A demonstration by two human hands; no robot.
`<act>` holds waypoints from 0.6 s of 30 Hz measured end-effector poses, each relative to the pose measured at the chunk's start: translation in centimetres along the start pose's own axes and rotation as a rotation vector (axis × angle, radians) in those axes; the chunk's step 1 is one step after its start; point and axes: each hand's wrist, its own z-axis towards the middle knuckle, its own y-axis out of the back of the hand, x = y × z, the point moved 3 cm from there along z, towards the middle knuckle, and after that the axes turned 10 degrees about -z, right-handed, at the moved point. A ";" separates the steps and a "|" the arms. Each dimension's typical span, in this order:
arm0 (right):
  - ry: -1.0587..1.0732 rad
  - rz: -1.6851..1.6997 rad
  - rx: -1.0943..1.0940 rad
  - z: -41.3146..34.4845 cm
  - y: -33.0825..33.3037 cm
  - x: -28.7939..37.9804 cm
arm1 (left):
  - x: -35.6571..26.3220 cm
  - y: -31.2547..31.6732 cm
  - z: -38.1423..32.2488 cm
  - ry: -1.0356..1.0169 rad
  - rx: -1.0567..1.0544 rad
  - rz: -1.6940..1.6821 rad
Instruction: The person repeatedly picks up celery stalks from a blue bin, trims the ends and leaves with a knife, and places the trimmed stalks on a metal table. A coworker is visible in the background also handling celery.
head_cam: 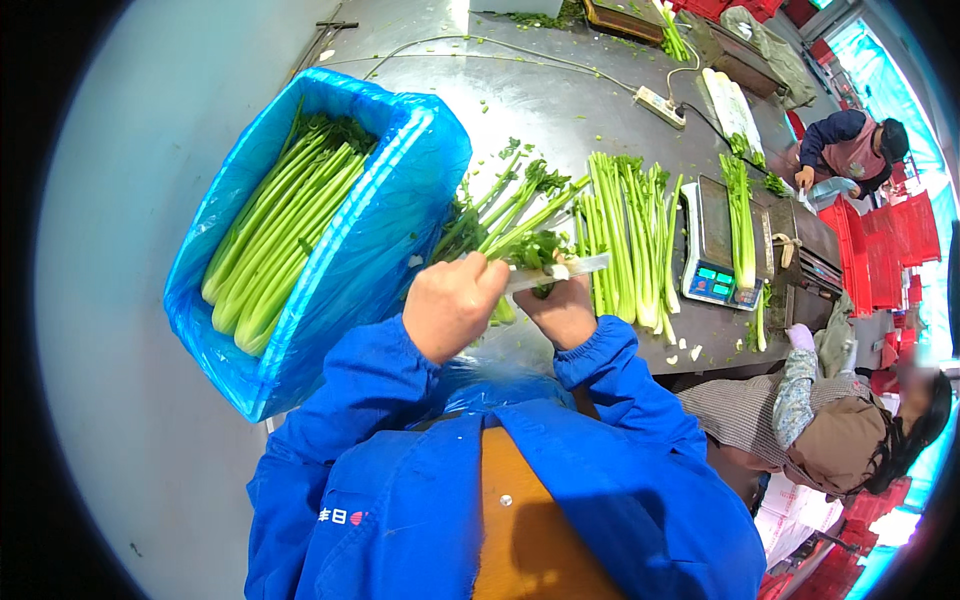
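My left hand (452, 304) is closed round the handle of a knife, whose blade (559, 273) points right across the front of my body. Just beyond and under the blade, my right hand (561, 311) grips a celery bunch (541, 251), its fingers partly hidden. Leafy celery stalks (517, 206) lie on the metal table behind both hands. On the left, a crate lined with a blue plastic bag (375, 202) holds several trimmed celery bunches (281, 247). More celery bunches (626, 232) lie side by side to the right of my right hand.
A digital scale (720, 247) bears a celery bunch (739, 217). A power strip (660, 106) and its cable cross the far part of the table. Two co-workers stand at the right, one (825, 420) near the table's edge, one (844, 150) farther off. Red crates (847, 247) stand beyond.
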 end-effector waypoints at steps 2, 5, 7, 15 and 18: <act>0.001 -0.020 -0.026 -0.8 0.4 0.1 | 4.5 -2.0 -1.8 0.248 0.156 0.053; -0.056 0.001 -0.016 0.1 2.7 1.2 | 10.4 -3.5 -6.9 0.459 0.278 -0.042; -0.089 0.177 -0.052 1.1 3.8 0.6 | 10.3 -4.2 -7.3 0.532 0.213 -0.237; -0.312 1.025 -0.509 4.6 12.6 -6.4 | 8.5 -7.2 -10.9 0.878 0.296 -1.398; -0.454 1.148 -0.630 4.8 13.3 -10.0 | 6.4 -5.5 -10.0 0.815 0.046 -1.726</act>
